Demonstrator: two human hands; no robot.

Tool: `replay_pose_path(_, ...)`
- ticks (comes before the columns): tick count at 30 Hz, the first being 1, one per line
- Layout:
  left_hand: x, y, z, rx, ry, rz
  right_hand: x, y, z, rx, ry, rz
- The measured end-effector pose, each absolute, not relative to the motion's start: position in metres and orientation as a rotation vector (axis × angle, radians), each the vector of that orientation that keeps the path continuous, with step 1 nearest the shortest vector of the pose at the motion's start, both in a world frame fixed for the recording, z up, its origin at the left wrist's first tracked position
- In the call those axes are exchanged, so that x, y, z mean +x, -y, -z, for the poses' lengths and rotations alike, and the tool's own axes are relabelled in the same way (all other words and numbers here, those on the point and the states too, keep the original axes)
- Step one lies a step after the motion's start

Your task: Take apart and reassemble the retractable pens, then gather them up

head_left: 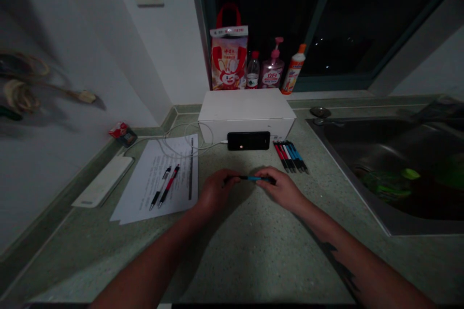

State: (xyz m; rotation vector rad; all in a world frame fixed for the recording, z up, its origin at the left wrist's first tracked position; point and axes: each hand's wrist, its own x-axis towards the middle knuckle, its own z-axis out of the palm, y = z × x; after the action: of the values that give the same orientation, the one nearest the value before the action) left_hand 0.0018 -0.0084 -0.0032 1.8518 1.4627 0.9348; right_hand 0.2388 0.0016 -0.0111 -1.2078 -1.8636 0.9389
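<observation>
Between my two hands a blue and black pen (253,178) lies level, just above the green speckled countertop (250,241). My left hand (216,187) pinches its left end, and my right hand (281,186) grips the right end. Beyond my right hand, a row of several pens (290,156) in red, white and blue rests side by side. To the left, a white and black pen (160,188) and a red and black pen (168,186) lie on printed paper sheets (145,169).
A black phone (248,141) leans against a white box (246,106), its cable running to a white power bank (104,181). A metal sink (357,178) with green items is at the right. Bottles (272,70) and a red bag (229,60) stand behind the box.
</observation>
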Motion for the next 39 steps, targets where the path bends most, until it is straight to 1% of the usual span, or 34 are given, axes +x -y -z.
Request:
replay_pose_path(3, 0.004, 0.008, 0.003, 1.848, -1.466, -0.947, 0.238, 0.0, 0.01, -1.268, 1.955, -0.965)
replay_pose_path(8, 0.006, 0.007, 0.002, 1.827, -1.485, -0.86, 0.237, 0.001, 0.006, -1.212, 2.029, -0.735)
replay_pose_path(13, 0.006, 0.005, 0.0, 1.851, -1.562, -0.825, 0.232, 0.001, 0.004, -1.316, 2.151, -0.713)
replay_pose_path(18, 0.006, 0.003, -0.005, 1.864, -1.695, -0.747, 0.228, -0.004, -0.014, -1.275, 2.255, -0.57)
replay_pose_path(22, 0.005, 0.001, -0.005, 1.837, -1.695, -0.74, 0.226, -0.005, -0.025, -1.291, 2.289, -0.437)
replay_pose_path(26, 0.005, 0.001, 0.0, 1.861, -1.568, -0.805, 0.225, -0.001, -0.018, -1.281, 2.28, -0.37)
replay_pose_path(30, 0.004, 0.001, 0.007, 2.036, -1.422, -0.798, 0.228, 0.001, -0.008, -1.228, 2.328, -0.336)
replay_pose_path(36, -0.003, -0.003, 0.002, 2.136, -1.439, -0.8, 0.245, -0.009, -0.011, -1.282, 2.234, -0.219)
replay_pose_path(39, -0.008, -0.004, -0.002, 2.092, -1.494, -0.879, 0.25, -0.013, -0.006, -1.429, 2.108, -0.263)
